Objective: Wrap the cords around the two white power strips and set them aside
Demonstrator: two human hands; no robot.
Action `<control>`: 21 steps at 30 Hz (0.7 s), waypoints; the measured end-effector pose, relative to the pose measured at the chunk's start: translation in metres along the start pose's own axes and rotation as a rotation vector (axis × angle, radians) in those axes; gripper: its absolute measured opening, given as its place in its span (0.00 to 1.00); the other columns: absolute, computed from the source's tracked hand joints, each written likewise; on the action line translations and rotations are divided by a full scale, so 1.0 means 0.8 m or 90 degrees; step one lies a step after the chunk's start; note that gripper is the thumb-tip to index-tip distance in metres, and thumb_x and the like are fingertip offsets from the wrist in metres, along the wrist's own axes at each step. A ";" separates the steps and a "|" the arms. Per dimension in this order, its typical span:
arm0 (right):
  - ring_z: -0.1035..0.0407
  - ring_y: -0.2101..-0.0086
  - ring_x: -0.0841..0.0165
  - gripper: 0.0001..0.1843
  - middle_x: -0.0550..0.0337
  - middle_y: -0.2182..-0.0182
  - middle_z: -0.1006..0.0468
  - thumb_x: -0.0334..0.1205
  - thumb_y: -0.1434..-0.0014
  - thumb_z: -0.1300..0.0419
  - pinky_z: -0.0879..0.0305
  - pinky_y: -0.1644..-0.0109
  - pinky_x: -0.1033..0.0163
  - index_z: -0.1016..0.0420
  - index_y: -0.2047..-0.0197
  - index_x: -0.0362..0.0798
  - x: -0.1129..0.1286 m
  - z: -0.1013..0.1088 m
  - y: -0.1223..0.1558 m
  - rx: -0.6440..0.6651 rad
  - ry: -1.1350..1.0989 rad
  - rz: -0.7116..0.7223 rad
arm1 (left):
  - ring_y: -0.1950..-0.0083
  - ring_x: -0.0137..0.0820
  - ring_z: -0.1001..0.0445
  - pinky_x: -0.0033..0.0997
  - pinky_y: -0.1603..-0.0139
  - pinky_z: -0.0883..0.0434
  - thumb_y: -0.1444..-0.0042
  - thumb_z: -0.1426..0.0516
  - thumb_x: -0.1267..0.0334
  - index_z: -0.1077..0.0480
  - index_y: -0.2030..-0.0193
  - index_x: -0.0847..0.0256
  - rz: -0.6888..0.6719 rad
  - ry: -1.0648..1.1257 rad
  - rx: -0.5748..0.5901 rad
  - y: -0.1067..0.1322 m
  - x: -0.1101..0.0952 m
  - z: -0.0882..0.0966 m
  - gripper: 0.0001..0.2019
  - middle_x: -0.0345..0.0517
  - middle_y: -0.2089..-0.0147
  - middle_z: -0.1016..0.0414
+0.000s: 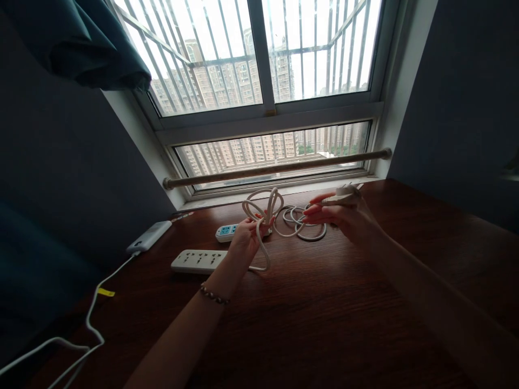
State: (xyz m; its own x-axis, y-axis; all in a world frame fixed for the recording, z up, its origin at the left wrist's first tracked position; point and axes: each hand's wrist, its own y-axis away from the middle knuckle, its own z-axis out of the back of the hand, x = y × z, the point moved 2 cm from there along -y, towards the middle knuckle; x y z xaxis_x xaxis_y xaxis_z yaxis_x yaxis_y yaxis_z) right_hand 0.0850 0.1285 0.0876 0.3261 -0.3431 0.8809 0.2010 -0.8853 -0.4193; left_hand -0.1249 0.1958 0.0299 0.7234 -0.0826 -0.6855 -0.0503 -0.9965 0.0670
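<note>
My left hand (248, 237) is closed around the loops of a white power cord (263, 206), which stand up above the fingers. From this bundle the cord hangs down and runs behind my wrist toward a white power strip (198, 261) lying on the table. My right hand (344, 216), raised over the table to the right, grips a white plug (347, 195) with its prongs pointing right. Beyond my left hand lies a smaller power strip (226, 232) with blue sockets, partly hidden by that hand. A grey-white coiled cord (316, 231) rests on the table between my hands.
A third white strip or adapter (151, 236) lies at the table's left edge, its white cable (92, 319) running toward me with a yellow tag (106, 292). Behind the dark wooden table (316, 313) is a window with a horizontal rail (279, 169). A curtain (89, 43) hangs upper left.
</note>
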 end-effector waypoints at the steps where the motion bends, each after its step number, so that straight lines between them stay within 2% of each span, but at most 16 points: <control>1: 0.29 0.66 0.57 0.13 0.50 0.68 0.25 0.34 0.54 0.41 0.34 0.57 0.49 0.30 0.62 0.41 -0.002 -0.002 0.002 0.029 -0.049 0.021 | 0.64 0.34 0.26 0.34 0.58 0.26 0.58 0.51 0.88 0.34 0.74 0.71 -0.003 -0.012 0.010 -0.001 0.000 0.001 0.12 0.50 0.71 0.28; 3: 0.30 0.63 0.58 0.15 0.51 0.65 0.25 0.31 0.56 0.45 0.36 0.55 0.50 0.30 0.61 0.42 -0.008 -0.006 0.006 0.099 -0.140 0.050 | 0.65 0.34 0.26 0.36 0.57 0.26 0.58 0.51 0.88 0.35 0.75 0.71 -0.005 -0.040 0.031 -0.004 -0.001 0.003 0.11 0.49 0.72 0.29; 6: 0.31 0.62 0.60 0.19 0.51 0.63 0.26 0.33 0.60 0.49 0.36 0.56 0.53 0.30 0.62 0.43 -0.015 -0.011 0.011 0.191 -0.235 0.057 | 0.65 0.33 0.26 0.38 0.57 0.26 0.60 0.51 0.88 0.36 0.75 0.71 0.015 -0.084 0.059 -0.008 0.003 0.008 0.11 0.48 0.72 0.29; 11: 0.31 0.64 0.60 0.18 0.53 0.64 0.26 0.35 0.62 0.48 0.38 0.55 0.52 0.30 0.63 0.44 -0.004 -0.015 0.013 0.286 -0.237 0.066 | 0.61 0.38 0.27 0.43 0.58 0.27 0.61 0.49 0.87 0.36 0.73 0.71 0.114 -0.184 0.130 -0.003 0.011 0.009 0.11 0.49 0.71 0.29; 14: 0.33 0.61 0.58 0.16 0.53 0.66 0.27 0.38 0.60 0.44 0.44 0.49 0.49 0.29 0.64 0.45 0.012 -0.007 0.011 0.267 -0.126 0.151 | 0.59 0.41 0.27 0.52 0.59 0.28 0.59 0.45 0.83 0.35 0.67 0.68 0.165 -0.249 0.185 0.002 0.012 0.007 0.12 0.49 0.66 0.29; 16: 0.35 0.58 0.58 0.14 0.53 0.66 0.27 0.40 0.59 0.41 0.51 0.44 0.48 0.29 0.65 0.46 0.020 0.000 0.008 0.216 -0.034 0.217 | 0.59 0.42 0.28 0.53 0.59 0.29 0.59 0.43 0.79 0.35 0.63 0.67 0.155 -0.286 0.209 0.002 0.008 0.007 0.14 0.49 0.63 0.29; 19: 0.37 0.54 0.56 0.14 0.56 0.65 0.27 0.42 0.59 0.38 0.56 0.41 0.47 0.29 0.66 0.49 0.028 0.009 0.003 0.123 0.036 0.280 | 0.56 0.40 0.30 0.50 0.56 0.31 0.57 0.40 0.74 0.36 0.59 0.63 0.064 -0.317 0.226 -0.001 -0.006 0.006 0.17 0.50 0.56 0.32; 21: 0.39 0.51 0.56 0.14 0.59 0.64 0.26 0.41 0.58 0.37 0.56 0.40 0.47 0.29 0.65 0.50 0.030 0.011 0.000 0.077 0.046 0.303 | 0.49 0.40 0.35 0.47 0.51 0.34 0.59 0.38 0.72 0.38 0.54 0.58 -0.048 -0.374 0.250 0.001 -0.022 0.001 0.23 0.48 0.50 0.37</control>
State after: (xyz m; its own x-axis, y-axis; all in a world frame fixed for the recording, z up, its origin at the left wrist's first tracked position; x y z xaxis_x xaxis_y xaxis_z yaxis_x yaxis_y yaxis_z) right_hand 0.1006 0.1229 0.1065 0.3431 -0.7250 0.5972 0.1525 -0.5844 -0.7970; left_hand -0.1380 0.1967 0.0416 0.2495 0.1032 -0.9629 -0.3385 -0.9223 -0.1866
